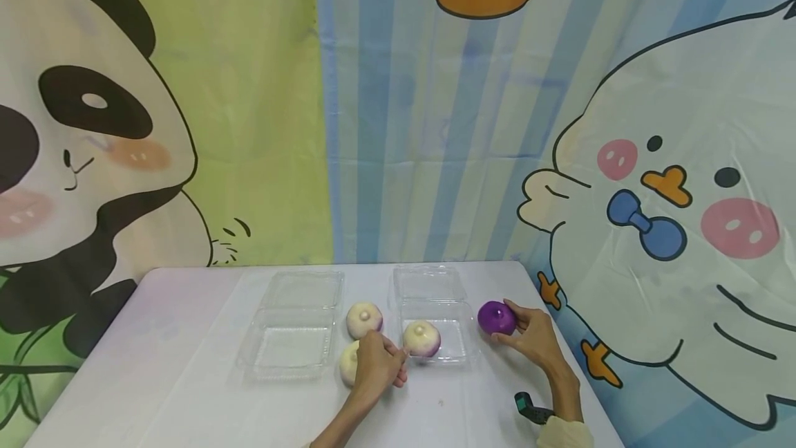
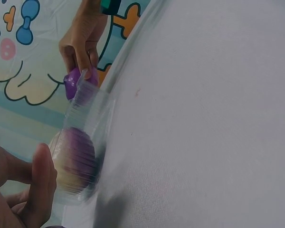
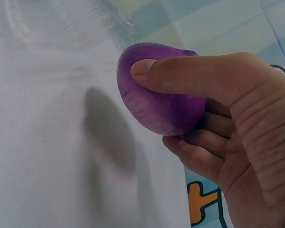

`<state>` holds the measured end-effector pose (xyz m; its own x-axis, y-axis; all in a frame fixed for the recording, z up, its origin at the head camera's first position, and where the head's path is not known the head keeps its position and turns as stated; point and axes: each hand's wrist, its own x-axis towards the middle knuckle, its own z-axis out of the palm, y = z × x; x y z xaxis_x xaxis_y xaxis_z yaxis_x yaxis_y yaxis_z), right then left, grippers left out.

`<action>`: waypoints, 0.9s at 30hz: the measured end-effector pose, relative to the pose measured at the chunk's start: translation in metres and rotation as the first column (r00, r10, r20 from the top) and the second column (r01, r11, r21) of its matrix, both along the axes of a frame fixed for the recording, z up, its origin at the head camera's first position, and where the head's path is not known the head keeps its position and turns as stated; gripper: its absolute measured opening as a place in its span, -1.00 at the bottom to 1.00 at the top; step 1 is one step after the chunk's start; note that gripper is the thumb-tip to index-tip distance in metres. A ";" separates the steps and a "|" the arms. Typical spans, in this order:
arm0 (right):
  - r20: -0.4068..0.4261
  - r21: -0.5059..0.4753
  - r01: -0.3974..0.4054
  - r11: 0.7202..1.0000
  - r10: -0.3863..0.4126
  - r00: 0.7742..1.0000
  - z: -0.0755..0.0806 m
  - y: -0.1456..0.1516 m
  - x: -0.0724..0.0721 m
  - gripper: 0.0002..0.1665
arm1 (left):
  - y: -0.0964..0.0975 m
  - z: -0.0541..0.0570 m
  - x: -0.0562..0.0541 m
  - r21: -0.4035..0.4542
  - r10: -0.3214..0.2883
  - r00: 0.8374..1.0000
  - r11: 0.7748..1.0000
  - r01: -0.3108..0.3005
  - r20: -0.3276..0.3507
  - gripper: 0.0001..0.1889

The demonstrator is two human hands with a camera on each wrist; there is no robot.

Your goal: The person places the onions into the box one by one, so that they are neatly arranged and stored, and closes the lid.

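Observation:
My right hand (image 1: 536, 339) grips a purple onion (image 1: 496, 317), thumb on one side and fingers curled behind it. In the right wrist view the onion (image 3: 156, 97) is held above the white table, its shadow falling beside it. A clear plastic container (image 1: 457, 358) with its lid folded back stands left of that hand. One pale turnip with a purple underside (image 1: 421, 339) sits inside. At the container's near left corner, my left hand (image 1: 377, 365) pinches the rim with thumb and fingertips. Behind this hand lie another turnip (image 1: 364, 320) and a partly covered one (image 1: 348, 364).
A second clear hinged container (image 1: 289, 372) stands open at the left on the white table (image 1: 186, 365). Behind the table hangs a cartoon-printed curtain (image 1: 410, 123). A dark device (image 1: 531, 408) is at my right wrist, near the table's right edge.

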<state>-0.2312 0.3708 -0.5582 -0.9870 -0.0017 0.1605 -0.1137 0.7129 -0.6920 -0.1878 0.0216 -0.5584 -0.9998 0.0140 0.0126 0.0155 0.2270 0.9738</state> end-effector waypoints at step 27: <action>-0.009 0.030 0.003 1.000 -0.003 1.000 0.008 0.000 0.004 0.05 | 0.000 0.001 0.000 0.005 -0.009 1.000 1.000 0.009 -0.016 -0.78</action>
<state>-0.2268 0.3713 -0.5507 -0.9856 -0.0036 0.1689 -0.1174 0.7336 -0.6694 -0.1881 0.0216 -0.5571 -0.9993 0.0232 0.0288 0.0332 0.2214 0.9746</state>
